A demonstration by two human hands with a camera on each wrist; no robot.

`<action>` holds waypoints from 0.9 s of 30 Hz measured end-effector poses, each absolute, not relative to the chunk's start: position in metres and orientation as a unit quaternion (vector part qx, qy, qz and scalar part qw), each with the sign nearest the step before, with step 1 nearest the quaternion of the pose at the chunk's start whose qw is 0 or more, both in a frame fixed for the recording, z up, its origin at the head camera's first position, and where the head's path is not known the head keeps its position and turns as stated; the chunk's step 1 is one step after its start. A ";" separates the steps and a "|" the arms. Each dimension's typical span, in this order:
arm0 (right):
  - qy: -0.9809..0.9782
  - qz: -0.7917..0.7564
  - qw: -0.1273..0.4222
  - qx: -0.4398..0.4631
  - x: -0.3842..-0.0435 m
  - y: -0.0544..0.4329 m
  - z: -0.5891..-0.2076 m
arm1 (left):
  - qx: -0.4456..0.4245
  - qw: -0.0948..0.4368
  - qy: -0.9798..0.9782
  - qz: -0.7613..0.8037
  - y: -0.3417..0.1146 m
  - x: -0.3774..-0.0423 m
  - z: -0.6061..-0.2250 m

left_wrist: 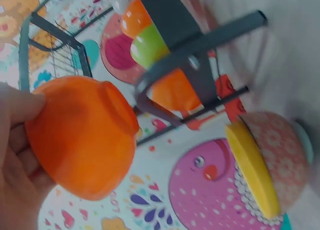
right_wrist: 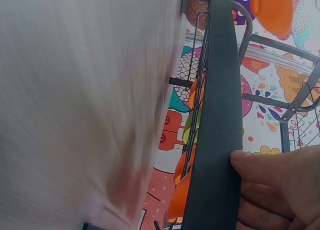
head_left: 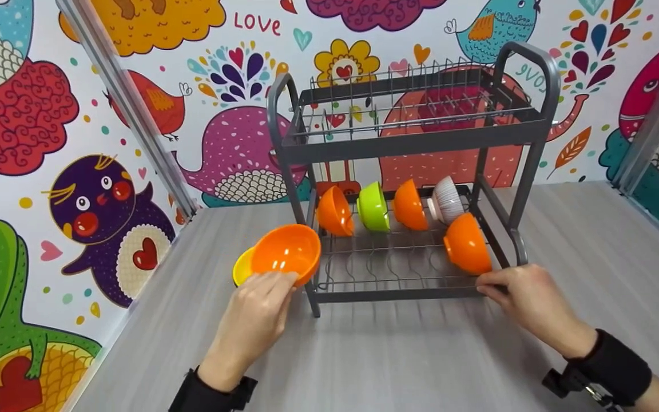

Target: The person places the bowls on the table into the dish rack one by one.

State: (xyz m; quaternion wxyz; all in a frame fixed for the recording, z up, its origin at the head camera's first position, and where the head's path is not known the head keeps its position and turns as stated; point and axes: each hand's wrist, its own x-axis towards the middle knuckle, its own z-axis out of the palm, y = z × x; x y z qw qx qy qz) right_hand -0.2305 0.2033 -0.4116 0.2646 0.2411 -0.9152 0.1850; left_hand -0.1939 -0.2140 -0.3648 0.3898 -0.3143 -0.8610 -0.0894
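Pinching a glossy, rounded orange bowl [head_left: 286, 252], the left hand [head_left: 258, 309].

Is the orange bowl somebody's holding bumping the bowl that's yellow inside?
Apart. The left wrist view shows a clear gap, with the patterned wall visible between the held orange bowl and the yellow-inside bowl.

Back wall, toward its left corner: and there it stood, the red word [head_left: 257, 24] "LOVE", printed on the back wall [head_left: 278, 51] well above its lower edge!
Back wall, toward its right corner: up popped a teal word [head_left: 530, 78], reversed, showing through the loop of the rack's [head_left: 409, 140] upper corner, and it looked like "LOVE" again!
Left wrist view: small lettering [left_wrist: 115, 202] slid in upside down, too blurred for a sure reading.
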 end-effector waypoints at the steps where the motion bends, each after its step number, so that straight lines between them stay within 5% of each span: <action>1: -0.913 0.186 0.269 0.243 -0.231 0.203 -0.412 | -0.319 0.384 -0.862 -0.090 -0.211 -0.193 -0.365; 8: -0.907 0.188 0.288 0.243 -0.231 0.203 -0.411 | -0.372 0.377 -0.841 -0.109 -0.190 -0.195 -0.371; 19: -0.922 0.192 0.232 0.241 -0.230 0.202 -0.403 | -0.413 0.324 -0.843 -0.117 -0.157 -0.194 -0.378; 27: -0.887 0.206 0.264 0.318 -0.227 0.190 -0.388 | -0.455 0.351 -0.813 -0.092 -0.135 -0.195 -0.379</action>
